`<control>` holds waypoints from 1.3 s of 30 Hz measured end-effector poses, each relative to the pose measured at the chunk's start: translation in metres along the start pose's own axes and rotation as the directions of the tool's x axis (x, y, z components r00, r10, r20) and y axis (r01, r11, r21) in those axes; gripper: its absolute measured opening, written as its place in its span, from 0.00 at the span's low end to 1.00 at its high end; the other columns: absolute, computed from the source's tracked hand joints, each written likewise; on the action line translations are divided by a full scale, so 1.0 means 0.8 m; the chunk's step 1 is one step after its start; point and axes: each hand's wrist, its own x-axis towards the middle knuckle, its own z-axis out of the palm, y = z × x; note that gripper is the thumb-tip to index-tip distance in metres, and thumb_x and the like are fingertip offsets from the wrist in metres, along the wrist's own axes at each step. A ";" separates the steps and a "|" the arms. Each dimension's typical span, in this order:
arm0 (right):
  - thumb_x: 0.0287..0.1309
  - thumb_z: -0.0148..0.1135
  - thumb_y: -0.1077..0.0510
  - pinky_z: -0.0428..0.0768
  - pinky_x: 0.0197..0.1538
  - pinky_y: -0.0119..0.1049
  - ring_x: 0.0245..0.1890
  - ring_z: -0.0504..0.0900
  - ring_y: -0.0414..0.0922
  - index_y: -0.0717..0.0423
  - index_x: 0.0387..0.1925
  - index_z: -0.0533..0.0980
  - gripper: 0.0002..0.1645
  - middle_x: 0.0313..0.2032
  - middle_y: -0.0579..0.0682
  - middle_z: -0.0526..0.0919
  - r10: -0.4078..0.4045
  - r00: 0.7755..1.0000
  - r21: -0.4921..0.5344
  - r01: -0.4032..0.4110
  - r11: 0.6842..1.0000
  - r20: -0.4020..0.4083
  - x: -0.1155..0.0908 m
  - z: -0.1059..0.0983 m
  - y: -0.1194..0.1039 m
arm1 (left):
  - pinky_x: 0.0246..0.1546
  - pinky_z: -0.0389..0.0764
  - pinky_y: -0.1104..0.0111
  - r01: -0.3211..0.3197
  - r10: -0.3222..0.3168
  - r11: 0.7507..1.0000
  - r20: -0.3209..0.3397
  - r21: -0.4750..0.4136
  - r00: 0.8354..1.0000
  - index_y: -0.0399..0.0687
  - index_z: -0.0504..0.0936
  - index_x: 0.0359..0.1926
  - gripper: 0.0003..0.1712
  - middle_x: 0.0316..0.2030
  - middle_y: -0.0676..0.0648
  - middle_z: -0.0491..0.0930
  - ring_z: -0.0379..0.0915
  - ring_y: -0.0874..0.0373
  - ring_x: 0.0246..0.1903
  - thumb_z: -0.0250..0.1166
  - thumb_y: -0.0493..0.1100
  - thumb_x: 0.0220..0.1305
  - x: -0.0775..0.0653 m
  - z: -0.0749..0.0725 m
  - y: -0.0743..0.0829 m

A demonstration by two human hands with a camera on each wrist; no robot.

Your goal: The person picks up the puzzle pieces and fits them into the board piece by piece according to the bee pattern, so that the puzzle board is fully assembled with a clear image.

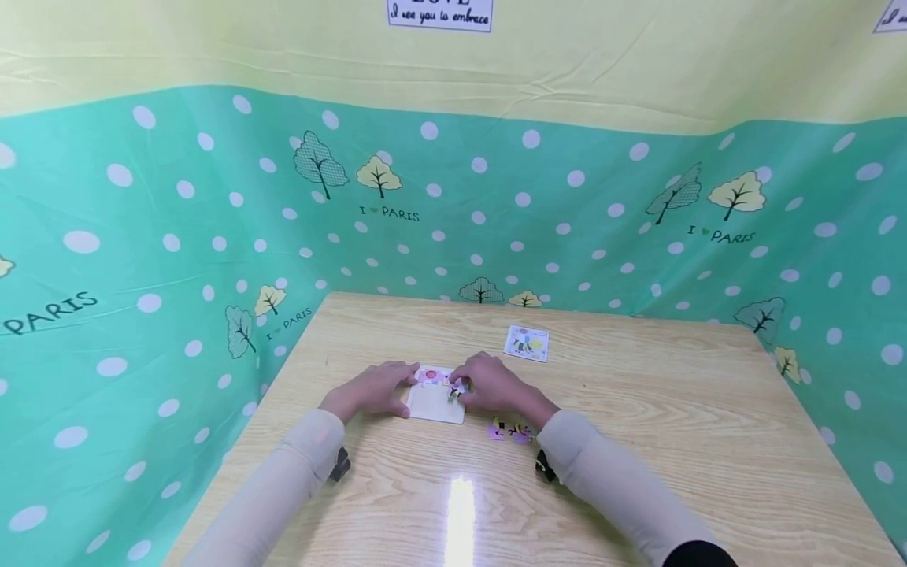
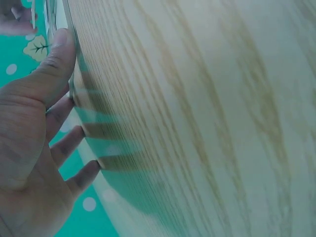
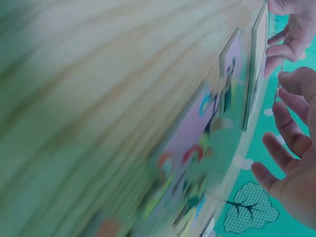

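Note:
A shallow white puzzle board lies flat on the table, with a strip of pink printed pieces along its far edge. My left hand rests against the board's left edge, thumb and fingers spread and fairly straight, as the left wrist view also shows. Over the board's right side, my right hand pinches a small printed puzzle piece between thumb and fingers. The right wrist view shows that piece only as a thin edge. Loose purple-and-yellow puzzle pieces lie on the table near the right wrist.
A small printed picture card lies farther back, right of the board. The wooden table meets a green dotted cloth at its back and sides. Light glares off the table near the front.

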 end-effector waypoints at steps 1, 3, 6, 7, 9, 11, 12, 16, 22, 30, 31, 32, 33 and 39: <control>0.56 0.69 0.54 0.74 0.54 0.41 0.48 0.74 0.42 0.43 0.56 0.84 0.24 0.37 0.38 0.80 0.000 1.000 -0.004 0.000 1.000 0.001 0.003 0.002 -0.002 | 0.77 0.59 0.43 -0.002 0.002 1.000 -0.002 -0.001 1.000 0.55 0.78 0.66 0.41 0.76 0.47 0.65 0.58 0.44 0.76 0.77 0.61 0.52 0.000 0.000 0.000; 0.55 0.69 0.55 0.74 0.54 0.41 0.48 0.74 0.42 0.42 0.56 0.84 0.24 0.36 0.39 0.80 0.000 1.000 -0.006 0.000 1.000 0.005 0.010 0.005 -0.006 | 0.77 0.60 0.43 -0.004 0.004 1.000 -0.003 -0.002 1.000 0.55 0.78 0.66 0.41 0.76 0.46 0.65 0.58 0.44 0.76 0.77 0.61 0.52 0.000 0.000 0.000; 0.54 0.70 0.55 0.74 0.54 0.41 0.49 0.74 0.43 0.40 0.55 0.84 0.24 0.35 0.39 0.79 0.002 1.000 -0.007 -0.002 1.000 0.014 0.019 0.013 -0.010 | 0.76 0.60 0.42 -0.008 0.008 1.000 -0.005 -0.005 1.000 0.55 0.79 0.65 0.40 0.76 0.46 0.66 0.59 0.43 0.76 0.77 0.60 0.52 -0.001 -0.001 0.000; 0.54 0.70 0.55 0.74 0.54 0.41 0.49 0.74 0.42 0.40 0.55 0.84 0.24 0.35 0.38 0.79 0.002 1.000 -0.005 -0.002 1.000 0.015 0.022 0.015 -0.011 | 0.76 0.60 0.42 -0.008 0.008 1.000 -0.004 -0.005 1.000 0.55 0.79 0.65 0.40 0.76 0.46 0.65 0.59 0.44 0.76 0.77 0.61 0.52 -0.001 -0.002 0.001; 0.54 0.71 0.55 0.74 0.54 0.41 0.48 0.73 0.42 0.40 0.55 0.84 0.24 0.34 0.38 0.79 0.005 1.000 -0.001 -0.005 1.000 0.013 0.027 0.020 -0.013 | 0.76 0.60 0.42 -0.007 0.007 1.000 -0.003 -0.009 1.000 0.55 0.79 0.64 0.40 0.76 0.47 0.65 0.59 0.44 0.76 0.77 0.61 0.52 -0.002 -0.003 0.001; 0.55 0.72 0.55 0.74 0.53 0.41 0.47 0.73 0.43 0.41 0.55 0.84 0.24 0.34 0.38 0.79 0.005 1.000 0.004 -0.005 1.000 0.007 0.030 0.024 -0.016 | 0.76 0.60 0.42 -0.008 0.008 1.000 -0.002 -0.012 1.000 0.55 0.79 0.64 0.40 0.76 0.47 0.65 0.59 0.44 0.76 0.77 0.61 0.51 -0.003 -0.003 0.002; 0.54 0.72 0.55 0.74 0.52 0.40 0.47 0.73 0.42 0.41 0.55 0.84 0.24 0.33 0.38 0.79 0.002 1.000 -0.004 -0.002 1.000 0.000 0.032 0.026 -0.017 | 0.76 0.60 0.43 -0.010 0.009 1.000 -0.003 -0.012 1.000 0.55 0.79 0.64 0.40 0.76 0.47 0.65 0.59 0.44 0.76 0.77 0.61 0.51 -0.003 -0.003 0.002; 0.54 0.71 0.55 0.74 0.50 0.40 0.47 0.74 0.43 0.42 0.55 0.84 0.25 0.32 0.40 0.80 -0.009 1.000 -0.021 0.009 1.000 -0.024 0.040 0.032 -0.021 | 0.76 0.61 0.43 -0.018 0.018 1.000 -0.009 -0.012 1.000 0.54 0.78 0.65 0.41 0.75 0.46 0.66 0.59 0.44 0.76 0.77 0.61 0.50 -0.002 -0.003 0.002; 0.54 0.71 0.56 0.75 0.53 0.42 0.48 0.76 0.44 0.41 0.53 0.85 0.22 0.32 0.38 0.81 -0.004 0.999 -0.015 0.003 1.000 -0.040 0.051 0.037 -0.026 | 0.76 0.61 0.43 -0.026 0.026 1.000 -0.009 -0.017 1.000 0.53 0.78 0.64 0.40 0.75 0.47 0.66 0.59 0.44 0.76 0.77 0.61 0.51 -0.003 -0.004 0.003; 0.55 0.72 0.55 0.76 0.59 0.47 0.51 0.77 0.45 0.42 0.50 0.86 0.18 0.37 0.38 0.86 0.001 0.999 -0.013 -0.001 1.000 -0.043 0.060 0.043 -0.036 | 0.75 0.63 0.43 -0.043 0.043 0.999 -0.022 -0.027 0.999 0.51 0.79 0.62 0.39 0.76 0.47 0.66 0.60 0.44 0.75 0.77 0.59 0.51 -0.005 -0.004 0.002; 0.55 0.72 0.55 0.76 0.59 0.48 0.52 0.77 0.45 0.42 0.50 0.86 0.18 0.38 0.38 0.87 0.001 0.999 -0.017 -0.001 1.000 -0.042 0.061 0.043 -0.037 | 0.75 0.63 0.43 -0.045 0.044 0.999 -0.022 -0.025 0.999 0.51 0.79 0.62 0.39 0.76 0.48 0.65 0.60 0.44 0.75 0.77 0.59 0.51 -0.005 -0.004 0.002; 0.56 0.72 0.55 0.76 0.60 0.48 0.52 0.77 0.45 0.42 0.50 0.86 0.18 0.40 0.38 0.87 -0.001 0.999 -0.022 0.000 1.000 -0.041 0.061 0.044 -0.038 | 0.75 0.62 0.43 -0.044 0.044 0.999 -0.020 -0.021 0.999 0.51 0.78 0.62 0.39 0.76 0.48 0.65 0.60 0.45 0.75 0.77 0.60 0.51 -0.005 -0.003 0.002; 0.56 0.72 0.55 0.76 0.60 0.48 0.53 0.77 0.46 0.42 0.50 0.86 0.18 0.41 0.39 0.88 -0.001 0.999 -0.029 0.000 1.000 -0.041 0.061 0.044 -0.039 | 0.75 0.62 0.43 -0.044 0.044 0.999 -0.021 -0.019 0.999 0.52 0.78 0.63 0.39 0.76 0.48 0.65 0.60 0.45 0.75 0.77 0.60 0.51 -0.005 -0.003 0.001; 0.57 0.71 0.54 0.77 0.59 0.46 0.55 0.77 0.47 0.40 0.49 0.86 0.17 0.42 0.40 0.87 -0.005 0.999 -0.070 0.002 0.998 -0.042 0.063 0.045 -0.043 | 0.76 0.62 0.45 -0.037 0.037 0.999 -0.020 -0.013 0.999 0.52 0.78 0.63 0.40 0.76 0.48 0.65 0.60 0.45 0.76 0.77 0.60 0.51 -0.006 -0.003 0.000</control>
